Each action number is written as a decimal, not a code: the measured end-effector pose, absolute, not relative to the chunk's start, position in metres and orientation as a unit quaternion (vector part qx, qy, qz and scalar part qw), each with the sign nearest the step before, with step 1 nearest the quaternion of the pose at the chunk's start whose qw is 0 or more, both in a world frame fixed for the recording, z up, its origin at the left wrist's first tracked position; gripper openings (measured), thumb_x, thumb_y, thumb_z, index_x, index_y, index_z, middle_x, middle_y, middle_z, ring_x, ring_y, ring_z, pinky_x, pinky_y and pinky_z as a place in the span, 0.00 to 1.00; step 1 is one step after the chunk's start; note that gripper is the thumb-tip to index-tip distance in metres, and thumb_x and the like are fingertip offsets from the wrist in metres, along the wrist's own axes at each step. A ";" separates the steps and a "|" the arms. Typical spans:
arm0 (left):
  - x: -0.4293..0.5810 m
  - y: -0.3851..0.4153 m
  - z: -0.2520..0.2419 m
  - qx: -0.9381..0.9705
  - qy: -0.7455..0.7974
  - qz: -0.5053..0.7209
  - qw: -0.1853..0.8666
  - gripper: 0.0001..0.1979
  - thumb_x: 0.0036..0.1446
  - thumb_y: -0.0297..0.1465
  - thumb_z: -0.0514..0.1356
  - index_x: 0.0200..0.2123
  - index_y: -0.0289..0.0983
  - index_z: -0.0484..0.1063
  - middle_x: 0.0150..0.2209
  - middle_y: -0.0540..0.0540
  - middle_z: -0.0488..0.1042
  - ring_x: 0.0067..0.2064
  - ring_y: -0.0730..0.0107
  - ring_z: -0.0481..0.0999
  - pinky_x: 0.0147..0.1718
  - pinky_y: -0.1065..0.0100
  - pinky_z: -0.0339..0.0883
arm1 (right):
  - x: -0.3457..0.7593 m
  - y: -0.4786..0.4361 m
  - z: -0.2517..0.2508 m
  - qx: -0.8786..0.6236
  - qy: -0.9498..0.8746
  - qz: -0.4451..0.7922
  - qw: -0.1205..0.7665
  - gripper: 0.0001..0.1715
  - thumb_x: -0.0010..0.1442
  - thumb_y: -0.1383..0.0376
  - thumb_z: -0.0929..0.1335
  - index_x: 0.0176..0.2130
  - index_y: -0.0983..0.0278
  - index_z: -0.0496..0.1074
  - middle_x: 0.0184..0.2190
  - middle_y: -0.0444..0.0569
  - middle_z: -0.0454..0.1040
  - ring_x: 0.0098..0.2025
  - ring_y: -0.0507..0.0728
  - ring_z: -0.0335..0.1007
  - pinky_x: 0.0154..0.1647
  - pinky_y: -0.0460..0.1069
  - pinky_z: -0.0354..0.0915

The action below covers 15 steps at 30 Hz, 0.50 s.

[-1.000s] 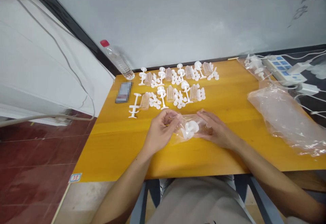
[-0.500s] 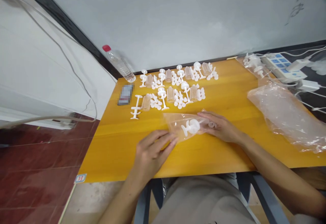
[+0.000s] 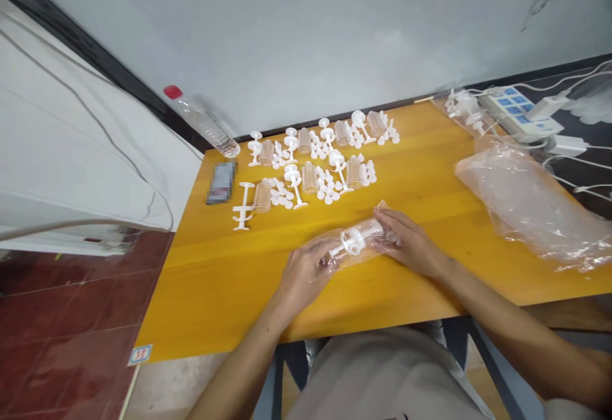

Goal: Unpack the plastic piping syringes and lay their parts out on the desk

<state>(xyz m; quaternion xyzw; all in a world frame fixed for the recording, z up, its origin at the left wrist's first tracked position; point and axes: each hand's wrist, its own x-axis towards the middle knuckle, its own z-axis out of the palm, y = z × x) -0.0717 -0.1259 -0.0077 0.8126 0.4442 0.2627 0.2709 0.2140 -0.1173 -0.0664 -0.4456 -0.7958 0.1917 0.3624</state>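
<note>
A clear plastic bag [image 3: 366, 251] with a white plunger part [image 3: 352, 241] and a clear ribbed tube inside spans the space between my hands, low over the yellow table. My left hand [image 3: 306, 273] is closed on the bag's left end, around the plunger's end. My right hand [image 3: 406, 241] grips the right end, where small white pieces show partly through the plastic. Behind them, two rows of white plungers [image 3: 295, 185], clear tubes [image 3: 310, 178] and clusters of small white nozzles [image 3: 327, 187] lie on the table.
A red-capped bottle [image 3: 203, 123] leans at the back left, near a phone [image 3: 222, 182]. On the right lie a large clear bag [image 3: 526, 197], another bag with white parts [image 3: 466, 111] and a power strip [image 3: 519, 111] with cables. A grey-white board [image 3: 287, 37] stands behind the table.
My left hand has moved right along the bag and closed around its left end. The plunger and bag now look turned and more gathered. The whole view has shifted slightly.
</note>
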 end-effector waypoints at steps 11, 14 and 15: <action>-0.073 -0.124 0.097 0.837 0.412 0.342 0.113 0.09 0.66 0.26 0.62 0.47 0.41 0.76 0.36 0.50 0.79 0.29 0.76 0.74 0.29 0.73 0.68 | 0.211 -0.112 -0.062 -0.527 -0.699 0.261 0.407 0.46 0.64 0.52 0.73 0.73 0.54 0.55 0.65 0.55 0.70 0.64 0.66 0.70 0.66 0.64 0.68; -0.067 -0.110 0.119 0.871 0.388 0.291 0.078 0.11 0.67 0.28 0.61 0.51 0.42 0.75 0.36 0.50 0.79 0.30 0.75 0.74 0.32 0.71 0.68 | 0.206 -0.111 -0.060 -0.516 -0.684 0.287 0.428 0.47 0.63 0.51 0.74 0.73 0.53 0.56 0.65 0.55 0.70 0.65 0.66 0.70 0.66 0.64 0.67; -0.064 -0.104 0.125 0.880 0.382 0.275 0.070 0.12 0.67 0.29 0.61 0.52 0.42 0.75 0.35 0.50 0.79 0.29 0.74 0.73 0.31 0.71 0.68 | 0.204 -0.112 -0.059 -0.511 -0.683 0.294 0.430 0.48 0.62 0.50 0.74 0.73 0.53 0.55 0.66 0.55 0.69 0.65 0.66 0.69 0.66 0.64 0.67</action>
